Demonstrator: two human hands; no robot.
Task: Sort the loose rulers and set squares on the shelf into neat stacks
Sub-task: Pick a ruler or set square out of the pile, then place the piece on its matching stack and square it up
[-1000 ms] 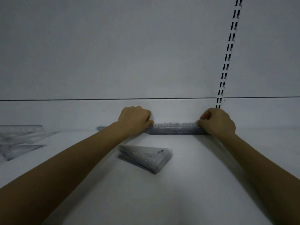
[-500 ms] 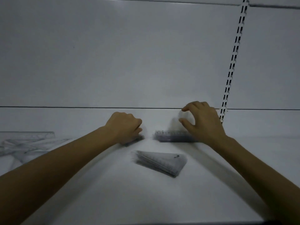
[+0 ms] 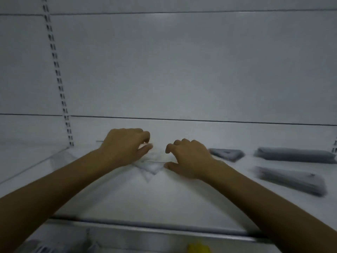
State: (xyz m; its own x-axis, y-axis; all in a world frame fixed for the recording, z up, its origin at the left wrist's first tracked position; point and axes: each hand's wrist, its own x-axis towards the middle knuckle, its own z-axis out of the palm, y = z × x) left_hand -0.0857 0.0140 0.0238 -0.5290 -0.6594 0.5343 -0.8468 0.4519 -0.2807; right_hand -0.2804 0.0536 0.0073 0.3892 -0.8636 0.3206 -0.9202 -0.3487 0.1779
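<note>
Both hands have left the grey stack of rulers, now well to the right. Left hand and right hand arch with curled fingers over loose clear plastic set squares on the white shelf; blur hides any grip.

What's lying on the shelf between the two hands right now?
Head view: a blurred loose pile of clear set squares lies on the shelf between the left hand and the right hand. Whether either hand grips it is unclear.
</note>
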